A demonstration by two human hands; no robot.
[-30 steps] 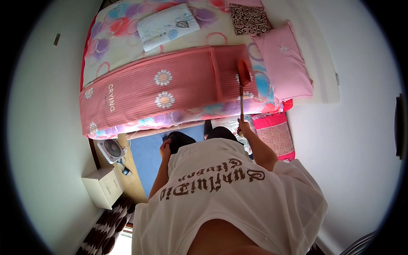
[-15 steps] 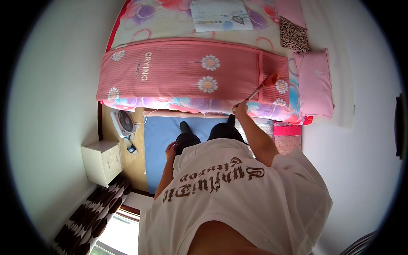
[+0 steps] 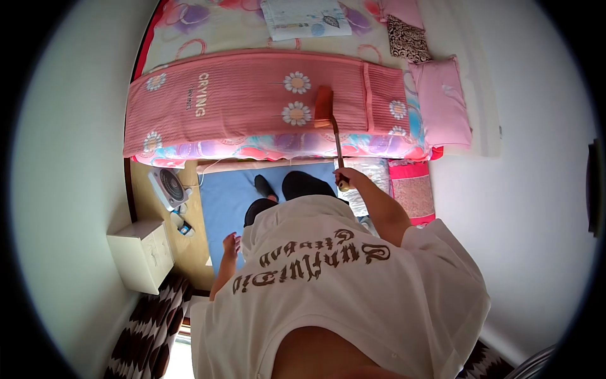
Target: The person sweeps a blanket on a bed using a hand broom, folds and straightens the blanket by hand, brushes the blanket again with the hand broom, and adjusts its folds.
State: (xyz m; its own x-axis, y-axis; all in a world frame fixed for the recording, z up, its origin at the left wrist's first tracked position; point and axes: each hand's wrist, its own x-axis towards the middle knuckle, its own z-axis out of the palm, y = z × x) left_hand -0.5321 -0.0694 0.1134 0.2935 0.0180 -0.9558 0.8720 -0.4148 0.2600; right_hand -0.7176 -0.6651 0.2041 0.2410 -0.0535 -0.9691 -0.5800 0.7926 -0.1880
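Observation:
My right hand point(image 3: 348, 179) is closed round the handle of a brush point(image 3: 324, 104) with a reddish-orange head. The brush head is over the pink ribbed blanket point(image 3: 240, 95), just right of two white daisies; whether it touches the cloth is hard to tell. That blanket lies along the near side of a bed with a patterned cover point(image 3: 208, 150). My left hand point(image 3: 231, 244) hangs by my left side above the blue mat point(image 3: 221, 205). Its fingers are apart and hold nothing.
A folded white cloth point(image 3: 306, 19) and pillows, one pink point(image 3: 439, 104) and one dark patterned point(image 3: 407, 39), lie on the bed. On the left are a fan point(image 3: 169, 187) and a white cabinet point(image 3: 142, 254). A red-edged cushion point(image 3: 412, 192) lies beside the bed.
The brush in my right hand has swept left across the blanket from its right end. My left hand has dropped away from my leg. The camera view has shifted.

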